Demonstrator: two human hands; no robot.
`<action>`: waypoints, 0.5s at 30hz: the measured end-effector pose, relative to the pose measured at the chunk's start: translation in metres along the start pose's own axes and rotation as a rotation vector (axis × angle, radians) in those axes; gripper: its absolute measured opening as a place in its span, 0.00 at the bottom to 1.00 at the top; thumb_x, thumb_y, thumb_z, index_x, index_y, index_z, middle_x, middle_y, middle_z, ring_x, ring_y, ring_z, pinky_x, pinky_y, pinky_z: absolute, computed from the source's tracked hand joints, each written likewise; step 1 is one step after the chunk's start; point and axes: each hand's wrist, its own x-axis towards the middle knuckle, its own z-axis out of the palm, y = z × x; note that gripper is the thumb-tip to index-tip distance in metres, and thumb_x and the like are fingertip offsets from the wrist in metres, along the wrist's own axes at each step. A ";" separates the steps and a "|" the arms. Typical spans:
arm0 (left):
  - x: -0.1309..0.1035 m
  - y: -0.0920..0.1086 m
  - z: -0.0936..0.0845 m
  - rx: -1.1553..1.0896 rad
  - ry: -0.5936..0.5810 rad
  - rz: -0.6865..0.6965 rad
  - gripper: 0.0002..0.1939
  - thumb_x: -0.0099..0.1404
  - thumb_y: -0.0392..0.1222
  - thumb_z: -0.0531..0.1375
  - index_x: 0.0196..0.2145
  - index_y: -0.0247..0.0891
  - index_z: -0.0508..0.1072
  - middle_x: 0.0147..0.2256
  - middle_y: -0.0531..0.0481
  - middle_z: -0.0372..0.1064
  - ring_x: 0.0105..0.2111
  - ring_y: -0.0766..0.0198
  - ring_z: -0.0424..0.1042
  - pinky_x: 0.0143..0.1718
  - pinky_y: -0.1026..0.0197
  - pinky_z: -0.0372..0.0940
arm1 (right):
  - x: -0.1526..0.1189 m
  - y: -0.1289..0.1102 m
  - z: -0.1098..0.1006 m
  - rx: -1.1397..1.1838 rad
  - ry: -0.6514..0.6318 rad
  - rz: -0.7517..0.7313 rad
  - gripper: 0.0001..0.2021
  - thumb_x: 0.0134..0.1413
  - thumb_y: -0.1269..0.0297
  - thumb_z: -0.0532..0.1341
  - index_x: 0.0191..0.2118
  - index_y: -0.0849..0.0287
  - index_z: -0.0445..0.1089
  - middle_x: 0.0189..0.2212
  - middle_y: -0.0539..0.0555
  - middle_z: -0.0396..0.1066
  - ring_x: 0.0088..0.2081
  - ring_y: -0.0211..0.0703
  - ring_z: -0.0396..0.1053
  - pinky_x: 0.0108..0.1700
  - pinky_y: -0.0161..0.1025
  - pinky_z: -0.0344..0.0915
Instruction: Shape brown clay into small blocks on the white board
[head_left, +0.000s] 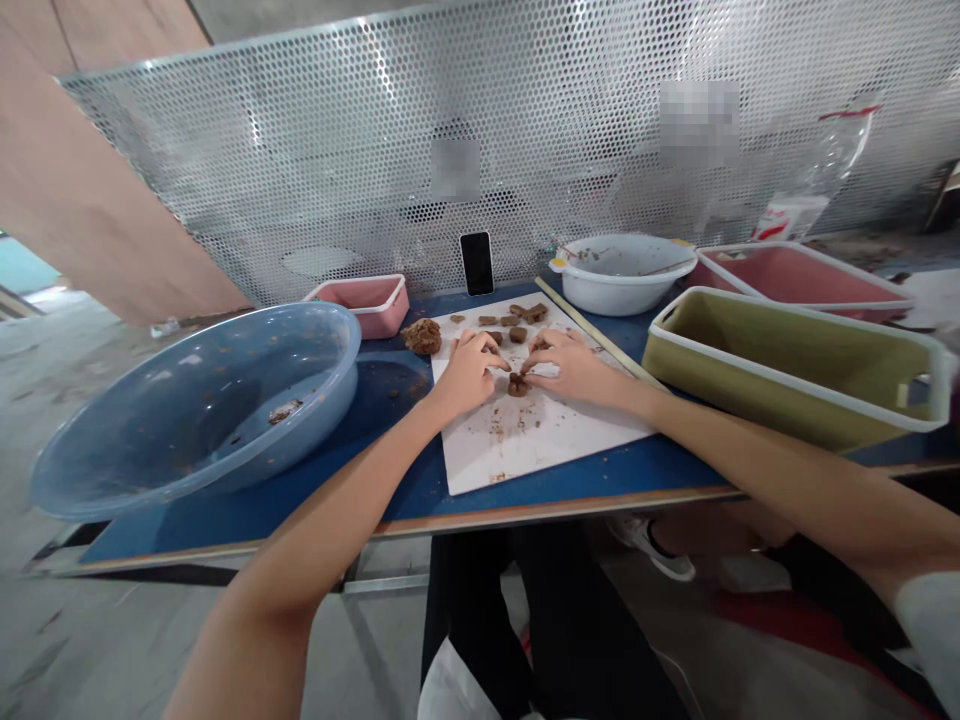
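A small brown clay piece (517,384) stands on the white board (555,440) between my hands. My right hand (562,362) has its thumb and fingers curved at the right side of that piece, the fingertips at or very near it. On the left, my left hand (471,368) is bent with thumb and index finger apart, just up and left of the piece, nothing visible between them. Several flat brown clay pieces (534,313) lie behind the hands on the board. A rough brown clay lump (422,337) rests at the board's left edge. Brown crumbs dot the board.
A large blue basin (202,400) fills the left side. Behind are a small pink tub (375,305), a phone (477,264) and a whitish basin (628,275). A yellowish stick (600,335), a green bin (787,365) and a pink bin (802,275) are rightward.
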 end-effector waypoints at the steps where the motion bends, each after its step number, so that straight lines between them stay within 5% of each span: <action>1: 0.000 0.000 -0.001 -0.001 -0.005 0.014 0.24 0.63 0.24 0.56 0.43 0.41 0.89 0.50 0.40 0.73 0.56 0.45 0.68 0.62 0.35 0.65 | 0.000 0.000 0.000 0.000 0.000 -0.002 0.09 0.71 0.57 0.66 0.44 0.50 0.84 0.53 0.60 0.76 0.59 0.62 0.75 0.64 0.65 0.62; 15: 0.000 0.001 -0.001 0.018 -0.026 0.063 0.25 0.61 0.23 0.56 0.43 0.41 0.89 0.50 0.39 0.72 0.56 0.44 0.67 0.63 0.35 0.66 | 0.000 0.006 0.007 -0.002 0.005 -0.011 0.09 0.72 0.57 0.65 0.44 0.50 0.84 0.52 0.60 0.76 0.57 0.60 0.75 0.62 0.64 0.61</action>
